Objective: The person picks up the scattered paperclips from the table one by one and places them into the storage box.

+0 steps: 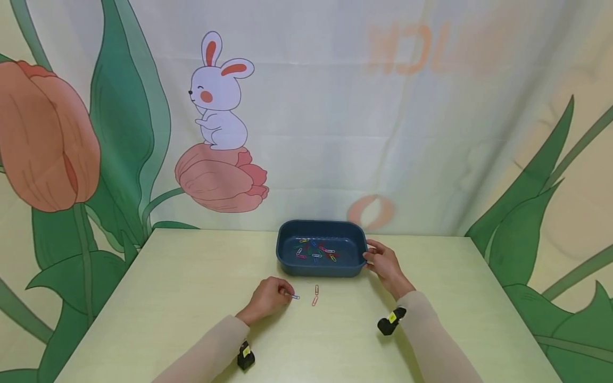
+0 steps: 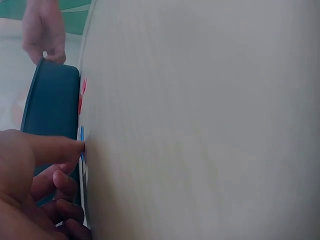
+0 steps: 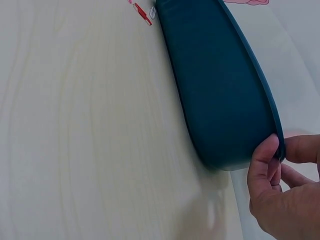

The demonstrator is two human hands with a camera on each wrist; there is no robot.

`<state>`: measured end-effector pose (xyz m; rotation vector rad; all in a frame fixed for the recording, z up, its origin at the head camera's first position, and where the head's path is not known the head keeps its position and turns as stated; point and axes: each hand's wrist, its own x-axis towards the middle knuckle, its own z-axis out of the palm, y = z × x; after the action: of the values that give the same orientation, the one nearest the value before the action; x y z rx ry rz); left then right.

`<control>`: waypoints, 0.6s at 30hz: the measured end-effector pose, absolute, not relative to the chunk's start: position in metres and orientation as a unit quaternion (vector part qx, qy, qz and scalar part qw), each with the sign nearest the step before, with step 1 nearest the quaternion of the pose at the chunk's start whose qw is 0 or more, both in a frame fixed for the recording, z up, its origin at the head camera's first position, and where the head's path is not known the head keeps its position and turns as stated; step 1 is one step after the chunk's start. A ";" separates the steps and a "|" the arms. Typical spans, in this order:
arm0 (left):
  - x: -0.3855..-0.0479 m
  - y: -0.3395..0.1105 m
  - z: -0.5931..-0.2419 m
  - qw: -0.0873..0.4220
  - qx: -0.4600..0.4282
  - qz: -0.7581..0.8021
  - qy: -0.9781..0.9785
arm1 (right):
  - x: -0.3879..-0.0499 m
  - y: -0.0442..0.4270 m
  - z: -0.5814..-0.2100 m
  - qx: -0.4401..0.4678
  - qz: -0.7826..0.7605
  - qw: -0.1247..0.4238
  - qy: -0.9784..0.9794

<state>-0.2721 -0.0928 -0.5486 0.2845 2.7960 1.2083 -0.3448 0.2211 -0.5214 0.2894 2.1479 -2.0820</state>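
Observation:
My left hand (image 1: 270, 299) is low at the tabletop, in front of the bin, with the thumb and forefinger at one end of a blue paper clip (image 1: 295, 297). In the left wrist view the blue clip (image 2: 82, 136) shows edge-on at the fingertip. Two more clips lie to its right, an orange-brown paper clip (image 1: 316, 290) and a pinkish-red paper clip (image 1: 314, 301). Behind them stands a dark blue plastic bin (image 1: 322, 270), with several coloured paper clips (image 1: 316, 255) spread over its floor. My right hand (image 1: 384, 264) pinches the bin's right rim between thumb and fingers.
Everything rests on a pale wood-grain table (image 1: 201, 276). Its back edge meets a hanging cloth (image 1: 316, 133) printed with a rabbit and tulips, close behind the bin. A black wrist camera (image 1: 246, 356) sits on the left sleeve, another camera (image 1: 389, 322) on the right.

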 end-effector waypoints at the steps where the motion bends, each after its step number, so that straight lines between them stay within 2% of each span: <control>1: -0.272 -0.093 -0.549 0.041 0.097 0.394 0.913 | -0.345 0.221 -0.521 0.096 -0.692 0.068 0.713; 8: -0.272 -0.094 -0.550 0.058 0.101 0.400 0.909 | -0.345 0.220 -0.520 0.102 -0.692 0.070 0.711; 18: -0.268 -0.098 -0.546 0.055 0.110 0.418 0.900 | -0.344 0.220 -0.519 0.099 -0.691 0.071 0.712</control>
<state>-0.2679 -0.0982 -0.5459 0.3347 2.7326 1.2689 -0.3443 0.2199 -0.5195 0.2978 2.1416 -2.0787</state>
